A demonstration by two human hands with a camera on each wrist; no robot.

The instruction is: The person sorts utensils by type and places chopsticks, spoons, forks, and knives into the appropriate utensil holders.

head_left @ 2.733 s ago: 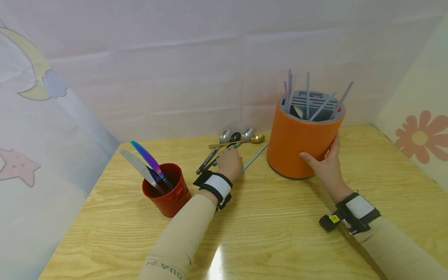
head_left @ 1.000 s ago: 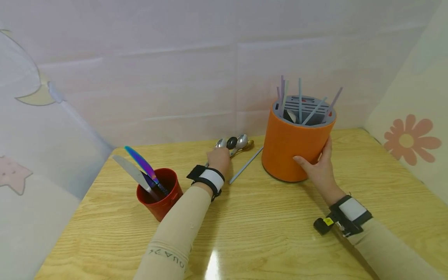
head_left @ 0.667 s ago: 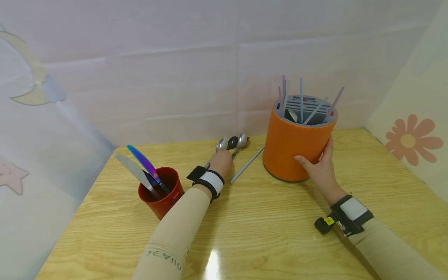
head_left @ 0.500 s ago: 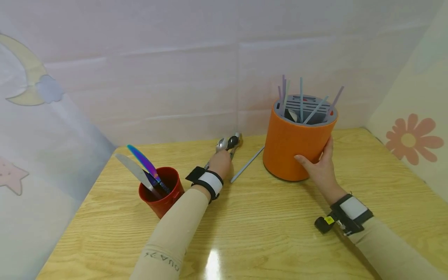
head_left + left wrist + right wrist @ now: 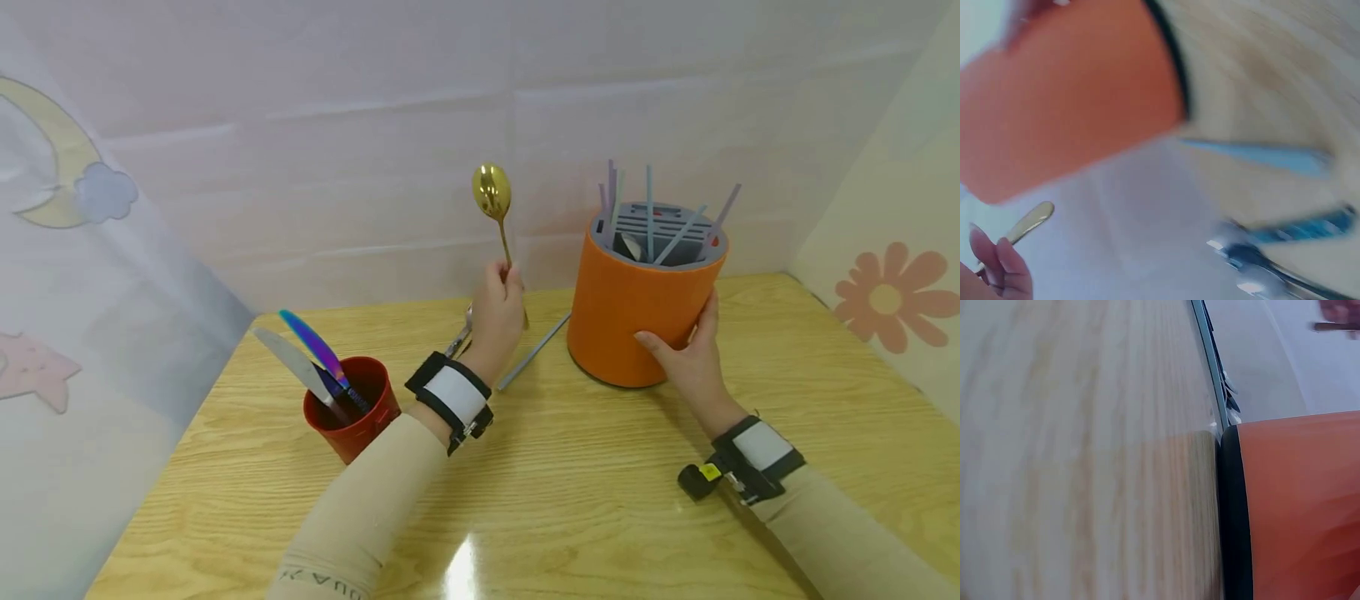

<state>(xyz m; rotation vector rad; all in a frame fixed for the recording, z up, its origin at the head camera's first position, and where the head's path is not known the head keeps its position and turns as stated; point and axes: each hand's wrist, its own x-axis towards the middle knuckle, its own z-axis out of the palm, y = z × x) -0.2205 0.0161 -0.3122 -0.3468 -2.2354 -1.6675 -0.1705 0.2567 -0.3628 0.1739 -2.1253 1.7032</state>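
My left hand [image 5: 495, 321] pinches a gold spoon [image 5: 492, 192] by its handle, raised above the table with the bowl upward. The handle's end [image 5: 1032, 222] shows in the left wrist view. My right hand [image 5: 693, 367] grips the side of an orange utensil holder [image 5: 630, 308], thumb in front and fingers round the right side. Its grey slotted top bears several thin straws [image 5: 649, 212] in purple, blue and pale green, and a spoon head [image 5: 632, 247]. Behind my left hand lie several spoons, partly hidden; one patterned handle [image 5: 1307, 228] shows in the left wrist view.
A blue straw [image 5: 535, 351] lies on the wooden table [image 5: 570, 467] between the spoons and the holder. At left, a red cup [image 5: 348, 437] holds knives, including a rainbow-coloured knife [image 5: 311, 343] and a silver knife [image 5: 292, 358]. A cloth backdrop [image 5: 360, 192] stands behind.
My left hand has drawn the gold spoon from the pile, raised it and turned it upright. My right hand keeps its grip on the holder, which has stayed in place.
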